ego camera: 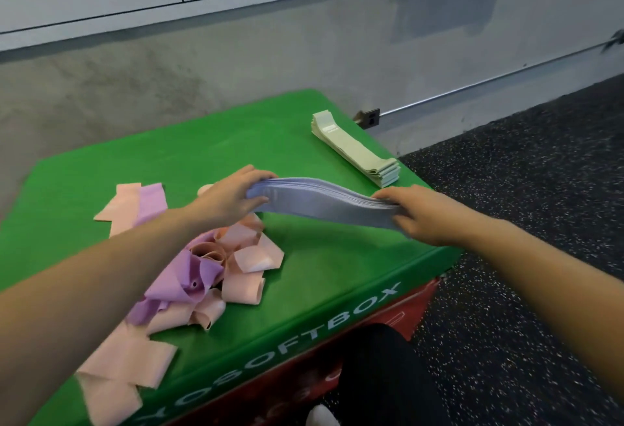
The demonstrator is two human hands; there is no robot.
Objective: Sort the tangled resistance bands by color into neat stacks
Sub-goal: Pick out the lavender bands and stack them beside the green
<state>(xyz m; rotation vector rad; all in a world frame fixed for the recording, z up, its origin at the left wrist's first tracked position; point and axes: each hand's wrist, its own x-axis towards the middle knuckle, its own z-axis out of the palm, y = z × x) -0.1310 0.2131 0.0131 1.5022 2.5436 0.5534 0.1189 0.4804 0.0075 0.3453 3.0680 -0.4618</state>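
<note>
Resistance bands lie sorted and unsorted on a green soft box that serves as our worktop (209,141). We hold a thick stack of pale blue bands (324,202) between both hands, lifted just above the green top near its middle, sagging slightly along its length. Our left hand (233,196) grips the stack's left end, fingers curled over its top edge and thumb underneath. Our right hand (425,212) pinches the right end, fingers curled around the layered edges.

Toward the far right corner of the worktop, well apart from our hands, a neat stack of pale green bands (354,148) lies flat, running diagonally along the edge.

Below and left of our left forearm sits a tangled heap of pink bands (246,256) mixed with purple bands (175,277), many curled into loops. More pink bands lie flat at the near left edge, and one purple band lies beside a pink one farther back on the left.

White letters run along the box's front face. A dark speckled floor (526,290) lies to the right, and a grey wall stands behind.
</note>
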